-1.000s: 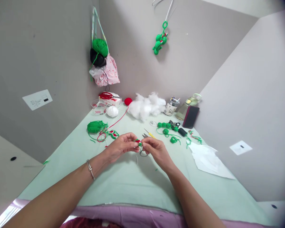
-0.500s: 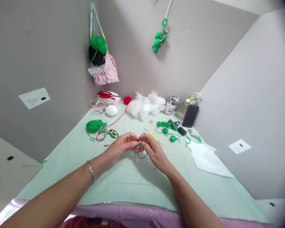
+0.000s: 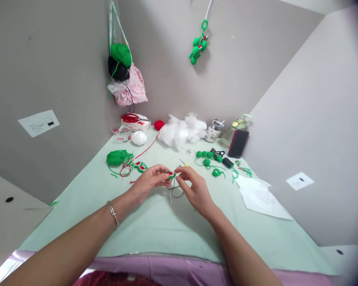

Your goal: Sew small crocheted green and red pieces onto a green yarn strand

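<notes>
My left hand (image 3: 149, 180) pinches a small crocheted piece (image 3: 172, 175) in green, red and white between thumb and fingers. Just to its right is my right hand (image 3: 195, 188), its thumb and index finger parted at the edge of the piece. Nothing shows between those two fingertips. From the piece a dark thread (image 3: 177, 197) hangs down in a loop onto the cloth. Behind my right hand lies a yellow-handled tool (image 3: 186, 164), mostly hidden.
Left are a green yarn skein (image 3: 116, 157) and a red-white-green crocheted strip (image 3: 141, 167). White stuffing (image 3: 183, 131) lies at the back. Green crocheted balls (image 3: 207, 155), a phone (image 3: 238, 143) and white sheets (image 3: 258, 196) are on the right.
My right thumb and index finger have come away from the crocheted piece and spread apart. My left hand keeps hold of the piece, which has turned to show more of its side.
</notes>
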Tool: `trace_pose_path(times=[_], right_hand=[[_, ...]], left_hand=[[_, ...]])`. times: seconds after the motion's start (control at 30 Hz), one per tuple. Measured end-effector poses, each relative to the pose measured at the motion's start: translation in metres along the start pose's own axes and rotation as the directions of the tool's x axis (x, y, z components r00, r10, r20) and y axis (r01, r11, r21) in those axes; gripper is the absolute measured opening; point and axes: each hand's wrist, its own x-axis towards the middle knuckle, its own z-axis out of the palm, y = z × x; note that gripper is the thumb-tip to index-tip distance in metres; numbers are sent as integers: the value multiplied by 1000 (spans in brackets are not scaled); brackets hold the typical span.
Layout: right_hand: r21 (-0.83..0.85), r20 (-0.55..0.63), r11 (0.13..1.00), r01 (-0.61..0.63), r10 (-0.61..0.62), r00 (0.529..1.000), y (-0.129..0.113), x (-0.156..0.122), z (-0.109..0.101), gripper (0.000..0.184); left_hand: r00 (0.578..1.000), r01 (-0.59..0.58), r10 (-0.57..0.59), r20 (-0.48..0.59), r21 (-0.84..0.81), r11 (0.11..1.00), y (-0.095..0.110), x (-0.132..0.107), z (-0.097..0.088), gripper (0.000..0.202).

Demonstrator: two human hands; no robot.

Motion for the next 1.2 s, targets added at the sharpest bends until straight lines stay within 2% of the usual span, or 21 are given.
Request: trace_pose_path(times=[0.13, 0.2, 0.27, 0.3, 0.37, 0.4, 0.47, 0.53, 0.57, 0.63, 0.7, 0.73, 0.77, 0.8, 0.83, 0.9, 1.0, 1.07, 1.13, 1.2], right_hand=[[-77, -26, 984, 158, -160, 987, 0, 1, 1, 11], [-110, -60, 974, 200, -207, 976, -3, 0, 1, 14], [-72, -121, 974, 216, -223, 967, -10, -1, -1, 13], [-13, -162, 979, 203, -202, 966, -15, -1, -4, 13], [197, -210, 974, 110, -68, 975, -23, -1, -12, 12], [330, -194, 943, 43, 23, 981, -26, 0, -18, 12], [558, -120, 827, -69, 163, 979, -27, 2, -35, 12], [689, -138, 723, -61, 213, 967, -22, 4, -58, 13], [722, -213, 692, -2, 225, 951, -17, 4, -72, 13], [750, -422, 640, 166, 268, 866, -6, 2, -102, 15], [708, -612, 636, 306, 337, 715, 5, -2, -126, 8], [679, -670, 653, 336, 365, 646, 9, -3, -135, 8], [654, -706, 674, 344, 380, 597, 12, -4, -140, 11], [629, -729, 699, 340, 378, 571, 13, -4, -141, 13], [610, -735, 723, 325, 364, 572, 14, -3, -138, 12], [577, -708, 770, 272, 306, 637, 11, 1, -123, 5], [482, -513, 873, 77, 210, 832, 1, 7, -86, 6], [280, -338, 960, -20, 118, 934, -5, 7, -61, 6], [9, -211, 1000, 11, -9, 978, -10, 4, -41, 10], [-227, -136, 970, 87, -120, 983, -12, 1, -27, 15]], left_hand=[[1000, 2, -2, -9, 32, 999, -4, 2, -1, 24], [1000, -3, 4, -15, 78, 997, -5, 4, -1, 24], [999, -7, 13, -45, 139, 990, -5, 5, -1, 22], [997, -4, 16, -70, 167, 986, -4, 5, -1, 21], [993, 6, 18, -117, 203, 979, -2, 5, -1, 20], [991, 8, 21, -135, 211, 977, -1, 5, -2, 20], [987, 6, 31, -160, 227, 974, 0, 6, -5, 22], [981, -6, 56, -186, 258, 966, 0, 9, -10, 23], [976, -15, 76, -204, 283, 959, 0, 10, -13, 23], [959, -35, 129, -254, 345, 938, 0, 13, -18, 23], [936, -52, 182, -300, 396, 917, 0, 15, -22, 22], [930, -57, 198, -311, 408, 911, 1, 15, -23, 22], [928, -61, 203, -313, 409, 910, 1, 15, -23, 23], [931, -63, 195, -308, 392, 918, 2, 14, -22, 23], [941, -60, 173, -291, 358, 932, 3, 14, -21, 25], [965, -48, 114, -237, 267, 963, 3, 12, -18, 27], [984, -34, 62, -169, 165, 986, 2, 10, -14, 30], [985, -36, 60, -159, 151, 988, 1, 9, -13, 31], [987, -45, 67, -144, 151, 987, 0, 8, -13, 30], [989, -56, 76, -124, 161, 985, 0, 8, -13, 29]])
